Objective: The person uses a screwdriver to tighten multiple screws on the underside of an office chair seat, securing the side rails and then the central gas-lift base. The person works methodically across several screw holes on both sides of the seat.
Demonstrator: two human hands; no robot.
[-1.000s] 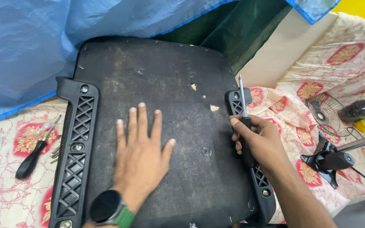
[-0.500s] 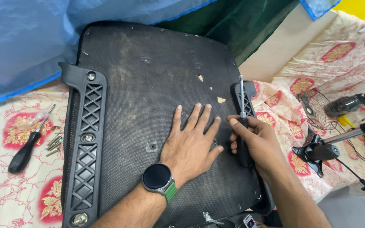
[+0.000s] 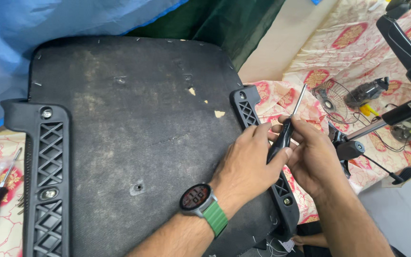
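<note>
Presently both hands closed on one screwdriver point(image 3: 286, 131): left hand point(image 3: 248, 164) pinching handle, right hand point(image 3: 312, 157) wrapped behind; tip raised clear of seat-base bracket point(image 3: 250, 114).

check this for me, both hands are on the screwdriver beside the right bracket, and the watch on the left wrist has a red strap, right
Not quite: the head view shows the watch strap is green, not red. Otherwise correct: left hand and right hand both hold the screwdriver beside the right bracket.
</note>
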